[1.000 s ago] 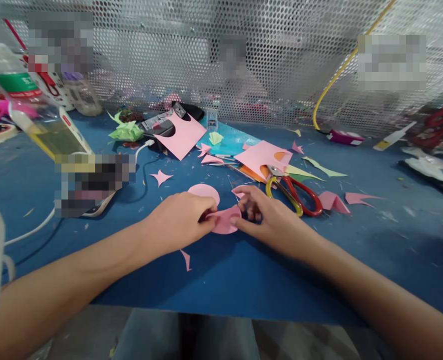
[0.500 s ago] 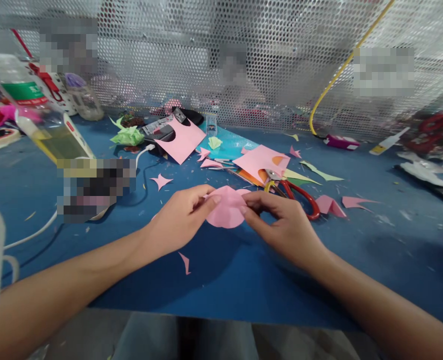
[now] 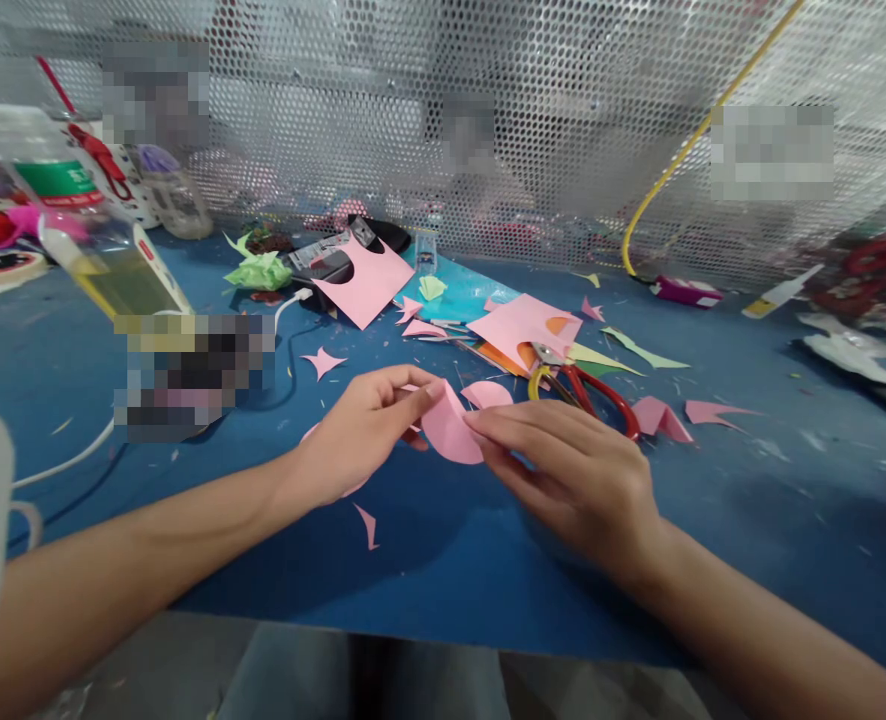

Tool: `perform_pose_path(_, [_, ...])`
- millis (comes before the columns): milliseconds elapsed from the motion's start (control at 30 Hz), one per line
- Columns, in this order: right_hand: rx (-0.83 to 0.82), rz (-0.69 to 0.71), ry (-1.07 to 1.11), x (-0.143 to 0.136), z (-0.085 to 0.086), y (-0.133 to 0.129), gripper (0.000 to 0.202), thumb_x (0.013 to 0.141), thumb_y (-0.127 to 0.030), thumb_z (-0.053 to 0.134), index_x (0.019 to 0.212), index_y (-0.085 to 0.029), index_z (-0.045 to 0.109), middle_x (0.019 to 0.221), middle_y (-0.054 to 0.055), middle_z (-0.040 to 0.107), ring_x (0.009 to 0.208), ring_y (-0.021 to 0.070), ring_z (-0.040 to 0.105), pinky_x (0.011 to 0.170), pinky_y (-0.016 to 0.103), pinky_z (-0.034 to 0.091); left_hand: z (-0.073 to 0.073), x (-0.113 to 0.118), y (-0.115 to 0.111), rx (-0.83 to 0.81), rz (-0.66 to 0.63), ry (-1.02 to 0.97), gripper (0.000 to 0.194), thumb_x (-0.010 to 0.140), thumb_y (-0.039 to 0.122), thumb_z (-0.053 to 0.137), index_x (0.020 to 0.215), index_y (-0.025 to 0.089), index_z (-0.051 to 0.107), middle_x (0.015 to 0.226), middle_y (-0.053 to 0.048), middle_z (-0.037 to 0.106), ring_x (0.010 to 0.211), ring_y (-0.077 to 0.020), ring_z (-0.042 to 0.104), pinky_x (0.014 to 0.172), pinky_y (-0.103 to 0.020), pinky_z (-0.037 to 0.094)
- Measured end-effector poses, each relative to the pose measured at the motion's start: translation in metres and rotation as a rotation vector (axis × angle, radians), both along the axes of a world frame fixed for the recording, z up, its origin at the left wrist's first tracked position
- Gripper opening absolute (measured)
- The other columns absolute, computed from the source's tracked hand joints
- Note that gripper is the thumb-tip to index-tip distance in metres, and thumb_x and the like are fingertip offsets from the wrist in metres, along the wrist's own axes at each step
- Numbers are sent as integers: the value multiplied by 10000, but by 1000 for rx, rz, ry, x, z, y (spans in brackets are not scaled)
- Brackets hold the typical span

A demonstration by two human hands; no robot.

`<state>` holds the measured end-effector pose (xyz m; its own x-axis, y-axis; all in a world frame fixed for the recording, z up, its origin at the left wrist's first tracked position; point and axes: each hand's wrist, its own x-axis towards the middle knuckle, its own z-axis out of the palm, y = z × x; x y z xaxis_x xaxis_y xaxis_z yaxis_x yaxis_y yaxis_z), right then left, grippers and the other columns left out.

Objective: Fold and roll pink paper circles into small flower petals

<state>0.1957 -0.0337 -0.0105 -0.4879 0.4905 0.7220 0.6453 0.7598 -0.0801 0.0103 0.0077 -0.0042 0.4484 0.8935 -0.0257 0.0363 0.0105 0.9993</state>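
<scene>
A round piece of pink paper (image 3: 453, 432), creased across, is held above the blue table (image 3: 428, 570). My left hand (image 3: 372, 425) pinches its left edge between thumb and fingers. On the other side my right hand (image 3: 574, 470) has its fingertips closed on the right edge. Another rounded pink paper (image 3: 489, 393) shows just behind my right fingers; whether it touches the held one I cannot tell. More pink paper peeks out under my left hand. Red-handled scissors (image 3: 600, 395) lie just beyond my right hand. A pink sliver (image 3: 367, 526) rests nearer the table edge.
Cut pink sheets (image 3: 366, 277) and scraps lie toward the back, with a blue sheet (image 3: 473, 285) and crumpled green paper (image 3: 258, 272). A tilted bottle (image 3: 105, 250) and a white cable (image 3: 75, 465) are at left. Perforated metal panel (image 3: 563, 150) closes the rear.
The pink round has been turned and bent along its crease, so one half now faces me. My right hand has shifted its fingers over the right edge; my left hand stays nearly in place.
</scene>
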Motion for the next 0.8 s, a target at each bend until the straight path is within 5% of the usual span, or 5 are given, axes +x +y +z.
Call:
perform_pose_path(167, [109, 6, -148, -4, 1, -4, 213, 746, -65, 620, 933, -168, 619, 857, 23, 706, 777, 153, 635, 697, 283, 488, 2, -2, -3, 180, 114, 129, 234, 778, 383, 581, 843, 159, 565, 534, 40, 576, 467, -63, 496, 458, -160, 386])
perform_pose_path(367, [77, 8, -117, -10, 0, -3, 120, 775, -113, 594, 872, -169, 636, 830, 31, 693, 758, 152, 628, 702, 286, 493, 4, -3, -14, 558, 97, 222, 191, 822, 341, 535, 844, 183, 641, 849, -9, 698, 759, -114, 633, 647, -177, 483])
perform_pose_path(567, [-243, -59, 174, -12, 2, -2, 93, 793, -144, 562, 837, -201, 621, 807, 49, 653, 770, 153, 623, 692, 274, 520, 5, -5, -16, 696, -13, 355, 299, 798, 362, 561, 1046, 206, 619, 1031, -16, 674, 874, -140, 625, 794, -225, 489])
perform_pose_path(800, [-540, -128, 501, -13, 0, 2, 204, 719, -218, 656, 901, -192, 566, 743, 11, 632, 656, 132, 627, 599, 252, 549, 1, -5, -15, 697, -15, 384, 214, 840, 263, 501, 997, 241, 646, 985, 11, 689, 822, -112, 643, 766, -189, 488])
